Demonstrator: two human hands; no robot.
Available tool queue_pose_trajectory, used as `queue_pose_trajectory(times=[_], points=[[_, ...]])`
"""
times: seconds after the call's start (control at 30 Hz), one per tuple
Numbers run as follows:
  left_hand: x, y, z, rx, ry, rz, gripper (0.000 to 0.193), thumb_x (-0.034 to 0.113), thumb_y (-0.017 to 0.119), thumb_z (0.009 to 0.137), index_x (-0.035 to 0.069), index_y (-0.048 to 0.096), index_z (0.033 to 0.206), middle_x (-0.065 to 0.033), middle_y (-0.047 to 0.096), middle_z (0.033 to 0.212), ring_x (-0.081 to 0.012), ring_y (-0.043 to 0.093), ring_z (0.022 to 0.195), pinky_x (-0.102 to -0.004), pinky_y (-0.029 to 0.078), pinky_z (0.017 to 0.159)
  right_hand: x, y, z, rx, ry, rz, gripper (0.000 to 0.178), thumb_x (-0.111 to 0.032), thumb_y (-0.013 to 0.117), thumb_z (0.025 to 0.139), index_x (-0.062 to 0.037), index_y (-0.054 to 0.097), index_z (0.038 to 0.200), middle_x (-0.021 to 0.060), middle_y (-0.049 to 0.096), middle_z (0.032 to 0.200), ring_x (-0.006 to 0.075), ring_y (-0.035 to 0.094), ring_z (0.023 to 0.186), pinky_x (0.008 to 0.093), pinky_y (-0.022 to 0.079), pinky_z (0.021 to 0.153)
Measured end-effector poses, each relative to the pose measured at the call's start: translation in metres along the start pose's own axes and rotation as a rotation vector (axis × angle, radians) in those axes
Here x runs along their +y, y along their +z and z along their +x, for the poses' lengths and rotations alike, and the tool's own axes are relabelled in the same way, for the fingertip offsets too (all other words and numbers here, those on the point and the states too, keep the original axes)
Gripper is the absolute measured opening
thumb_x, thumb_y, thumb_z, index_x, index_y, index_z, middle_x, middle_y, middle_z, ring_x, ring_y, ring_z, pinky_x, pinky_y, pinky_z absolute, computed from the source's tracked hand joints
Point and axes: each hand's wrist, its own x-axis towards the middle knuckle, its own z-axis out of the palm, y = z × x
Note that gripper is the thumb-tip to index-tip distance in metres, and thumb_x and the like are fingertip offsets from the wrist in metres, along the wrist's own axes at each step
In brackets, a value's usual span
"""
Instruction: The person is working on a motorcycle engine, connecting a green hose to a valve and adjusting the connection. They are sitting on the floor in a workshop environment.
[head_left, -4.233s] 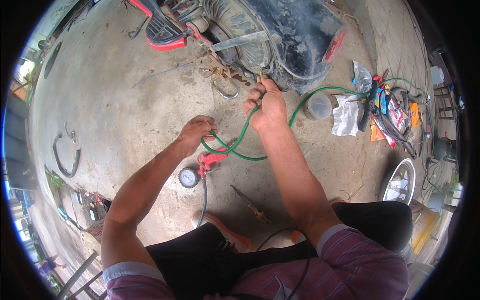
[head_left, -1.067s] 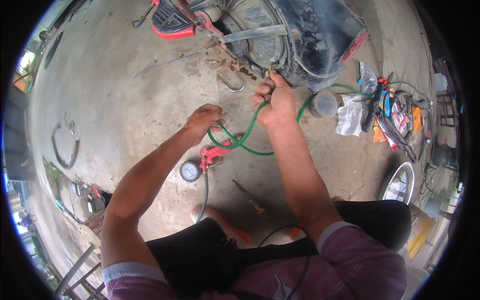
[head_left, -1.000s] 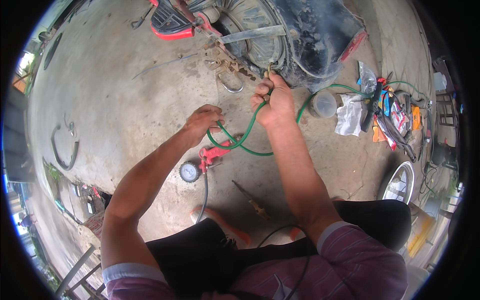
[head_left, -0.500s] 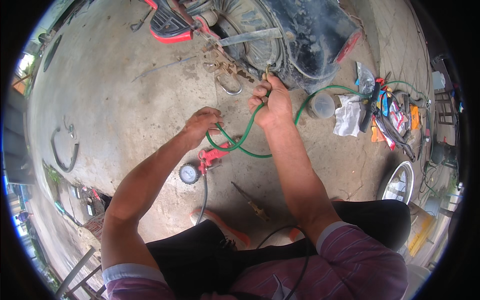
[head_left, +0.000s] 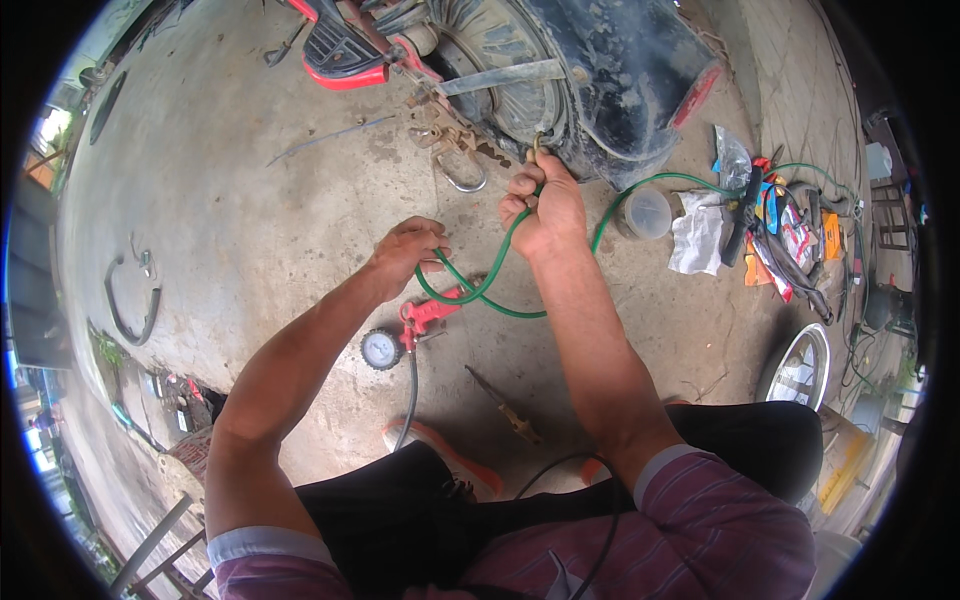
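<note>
My right hand (head_left: 545, 207) is closed round the end of a green air hose (head_left: 492, 272), its brass-coloured tip (head_left: 538, 143) held against the wheel (head_left: 503, 75) of a dusty scooter or motorbike. Where that tip meets the wheel is too small to make out. My left hand (head_left: 412, 252) grips a loop of the same hose with bent fingers. Below the loop lies a red inflator gun (head_left: 424, 315) with a round pressure gauge (head_left: 380, 349) and a dark hose. Between my feet rests a thin pointed tool with a yellowish handle (head_left: 521, 426).
Wrappers and rags (head_left: 790, 235) lie at the right beside a clear plastic tub (head_left: 647, 213) and white paper (head_left: 696, 232). A round metal basin (head_left: 803, 365) stands near my right knee. The vehicle's black mudguard (head_left: 625, 90) and red footboard (head_left: 345, 50) lie ahead. A curved tube (head_left: 132, 310) is at left.
Hardly anything differs. Both hands keep their hold on the green hose, and the brass-coloured tip stays at the wheel.
</note>
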Motion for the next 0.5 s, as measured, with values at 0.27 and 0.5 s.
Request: queue_pose_trajectory(times=[0.27, 0.5], points=[[-0.0009, -0.0005, 0.0006, 0.001, 0.005, 0.004, 0.030, 0.016, 0.056, 0.092, 0.004, 0.059, 0.120, -0.0110, 0.067, 0.111, -0.0222, 0.065, 0.103, -0.0361, 0.054, 0.085, 0.0000, 0.0021, -0.0025, 0.008, 0.000, 0.003, 0.013, -0.023, 0.059, 0.099, -0.0135, 0.055, 0.090, -0.0081, 0.046, 0.070, 0.0065, 0.045, 0.057, 0.0254, 0.031, 0.050], [-0.0026, -0.0009, 0.0016, 0.009, 0.002, 0.004, 0.029, 0.015, 0.055, 0.092, 0.005, 0.059, 0.119, -0.0114, 0.067, 0.111, -0.0222, 0.065, 0.103, -0.0364, 0.054, 0.085, 0.0004, 0.0009, -0.0022, -0.009, 0.007, 0.013, 0.013, -0.023, 0.058, 0.099, -0.0139, 0.054, 0.091, -0.0082, 0.046, 0.071, 0.0063, 0.045, 0.058, 0.0253, 0.031, 0.050]])
